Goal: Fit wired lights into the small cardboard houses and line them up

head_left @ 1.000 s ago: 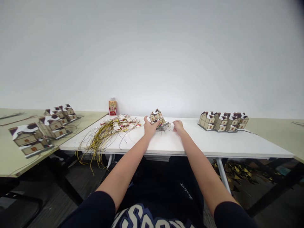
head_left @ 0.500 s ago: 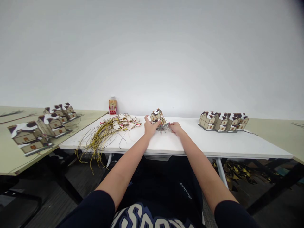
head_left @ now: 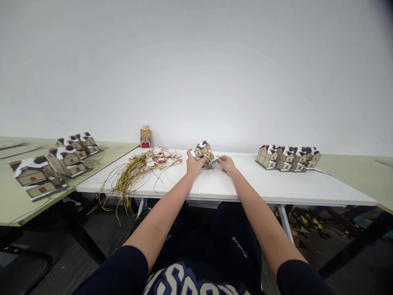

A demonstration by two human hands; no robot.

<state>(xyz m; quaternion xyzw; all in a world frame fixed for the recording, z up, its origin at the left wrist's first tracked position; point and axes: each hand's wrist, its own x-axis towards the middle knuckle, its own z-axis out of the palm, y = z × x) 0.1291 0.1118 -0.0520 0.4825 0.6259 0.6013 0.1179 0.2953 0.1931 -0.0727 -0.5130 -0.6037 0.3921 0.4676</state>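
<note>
The right grip (head_left: 227, 164) has moved in beside the mid-frame model house (head_left: 201, 150), seemingly unfinished; left grip (head_left: 192, 165) clasps it, right's hold unclear.

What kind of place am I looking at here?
Probably a small craft workshop: matching model houses in a row, a heap of wired tags, and tables pushed together.

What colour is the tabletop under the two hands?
White, seen best in the head view.
</note>
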